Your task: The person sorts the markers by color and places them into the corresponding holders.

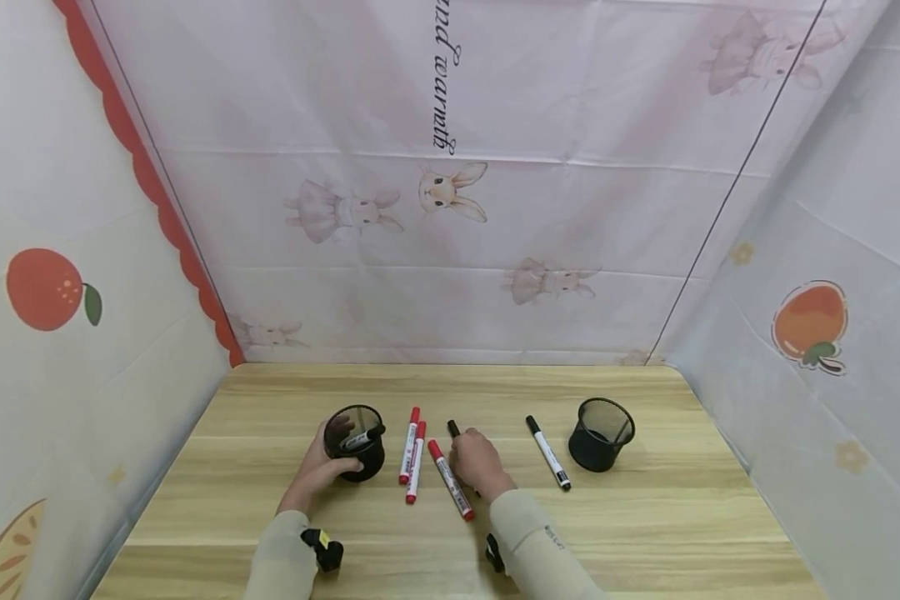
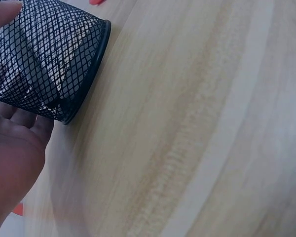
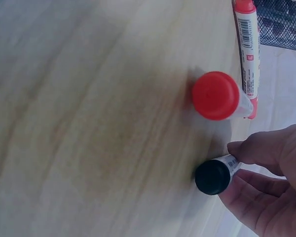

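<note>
On the left of the table, my left hand (image 1: pixel 313 477) grips a black mesh pen cup (image 1: pixel 372 467), thumb on the near side and fingers around the far side. A black-capped marker (image 1: pixel 362 439) leans inside this cup. Farther right, my right hand (image 1: pixel 482 463) pinches a second black-capped marker (image 3: pixel 212 177) between thumb and fingers, close to the tabletop. Just left of that hand lies a red marker (image 1: pixel 451 481). Two more red markers, one (image 1: pixel 409 446) beside the other (image 1: pixel 416 462), lie between it and the cup.
Right of my right hand, a black-and-white marker (image 1: pixel 548 452) lies slanted on the wooden table (image 1: pixel 645 533). Another black mesh pen cup (image 1: pixel 594 450) stands beside it. Printed cloth walls (image 1: pixel 570 317) enclose the table at the back and both sides.
</note>
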Available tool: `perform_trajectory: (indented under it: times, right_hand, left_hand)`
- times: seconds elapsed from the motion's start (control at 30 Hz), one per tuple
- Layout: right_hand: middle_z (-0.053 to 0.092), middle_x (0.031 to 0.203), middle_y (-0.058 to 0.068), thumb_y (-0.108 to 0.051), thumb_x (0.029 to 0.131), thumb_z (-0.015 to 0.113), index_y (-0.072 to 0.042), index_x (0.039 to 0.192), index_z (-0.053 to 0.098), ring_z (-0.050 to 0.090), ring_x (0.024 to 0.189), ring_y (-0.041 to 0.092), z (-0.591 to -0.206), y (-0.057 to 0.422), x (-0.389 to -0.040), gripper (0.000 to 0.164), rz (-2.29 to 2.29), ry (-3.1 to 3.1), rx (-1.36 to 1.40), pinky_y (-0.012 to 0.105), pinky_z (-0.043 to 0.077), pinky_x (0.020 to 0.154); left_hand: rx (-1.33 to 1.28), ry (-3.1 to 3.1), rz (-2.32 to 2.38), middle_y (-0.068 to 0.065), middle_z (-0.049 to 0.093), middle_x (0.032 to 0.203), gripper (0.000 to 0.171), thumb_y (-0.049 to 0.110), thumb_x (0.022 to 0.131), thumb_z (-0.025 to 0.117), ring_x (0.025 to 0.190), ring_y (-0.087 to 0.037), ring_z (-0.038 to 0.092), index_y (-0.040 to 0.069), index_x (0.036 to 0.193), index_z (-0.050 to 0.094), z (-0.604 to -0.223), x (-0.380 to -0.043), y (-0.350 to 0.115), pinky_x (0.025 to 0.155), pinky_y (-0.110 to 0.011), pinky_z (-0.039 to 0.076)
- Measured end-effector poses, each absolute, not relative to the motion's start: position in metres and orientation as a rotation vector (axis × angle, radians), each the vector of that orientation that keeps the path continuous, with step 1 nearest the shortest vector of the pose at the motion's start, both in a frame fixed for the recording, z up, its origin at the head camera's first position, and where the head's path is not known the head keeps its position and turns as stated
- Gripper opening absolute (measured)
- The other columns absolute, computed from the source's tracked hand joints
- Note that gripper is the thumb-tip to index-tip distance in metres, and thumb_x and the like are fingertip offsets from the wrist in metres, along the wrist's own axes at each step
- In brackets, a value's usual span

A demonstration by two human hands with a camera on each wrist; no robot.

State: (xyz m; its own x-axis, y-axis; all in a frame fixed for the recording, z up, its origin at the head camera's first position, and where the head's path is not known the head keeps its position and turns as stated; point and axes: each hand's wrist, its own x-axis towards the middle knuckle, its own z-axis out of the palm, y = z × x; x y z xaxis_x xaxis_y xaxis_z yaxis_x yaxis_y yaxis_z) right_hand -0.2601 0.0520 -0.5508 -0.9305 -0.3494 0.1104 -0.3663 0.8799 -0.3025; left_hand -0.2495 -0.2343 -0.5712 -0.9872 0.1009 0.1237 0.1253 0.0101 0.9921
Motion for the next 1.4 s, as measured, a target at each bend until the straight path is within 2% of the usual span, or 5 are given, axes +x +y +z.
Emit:
perform_trajectory:
  times: [0.17,0.3,0.67,1.07,1.4]
  right_hand:
    - [0.054,0.077,0.004,-0.005,0.083,0.066,-0.004,0.087,0.073,0.051,0.068,0.013,-0.549,0.052,-0.256,0.008,0.577,-2.971,0.552,0.027,0.047,0.06]
    - [0.058,0.085,0.007,-0.004,0.08,0.07,-0.003,0.098,0.072,0.054,0.073,0.015,-0.545,0.05,-0.251,0.018,0.668,-2.953,0.541,0.027,0.049,0.064]
    - [0.059,0.096,0.008,0.0,0.077,0.07,-0.004,0.1,0.07,0.057,0.082,0.019,-0.54,0.049,-0.242,0.023,0.972,-2.869,0.431,0.03,0.049,0.067]
    - [0.06,0.1,0.005,0.006,0.073,0.068,-0.008,0.107,0.059,0.058,0.085,0.018,-0.527,0.047,-0.233,0.038,1.377,-2.683,0.248,0.029,0.049,0.067]
    - [0.055,0.091,0.002,0.007,0.072,0.068,-0.006,0.123,0.047,0.055,0.079,0.014,-0.521,0.044,-0.234,0.056,1.576,-2.626,0.182,0.028,0.049,0.066]
  left_hand:
    - [-0.251,-2.237,-2.164,-0.027,0.033,0.139,0.087,-0.016,0.064,0.07,0.129,-0.039,0.028,-0.003,0.138,0.027,-0.574,-0.249,-0.233,0.104,-0.052,0.018]
    - [-0.238,-2.237,-2.183,-0.029,0.033,0.138,0.086,-0.017,0.063,0.07,0.129,-0.041,0.028,-0.005,0.137,0.027,-0.572,-0.249,-0.234,0.104,-0.053,0.018]
    - [-0.261,-2.223,-2.166,-0.027,0.033,0.138,0.087,-0.016,0.063,0.07,0.129,-0.039,0.028,-0.004,0.138,0.027,-0.573,-0.248,-0.233,0.104,-0.052,0.018]
    - [-0.237,-2.237,-2.165,-0.024,0.034,0.139,0.087,-0.014,0.065,0.07,0.13,-0.037,0.028,-0.001,0.138,0.026,-0.57,-0.247,-0.232,0.104,-0.051,0.019]
    - [-0.204,-2.231,-2.179,-0.022,0.035,0.138,0.086,-0.015,0.064,0.07,0.13,-0.034,0.029,0.0,0.137,0.028,-0.572,-0.247,-0.233,0.104,-0.049,0.019]
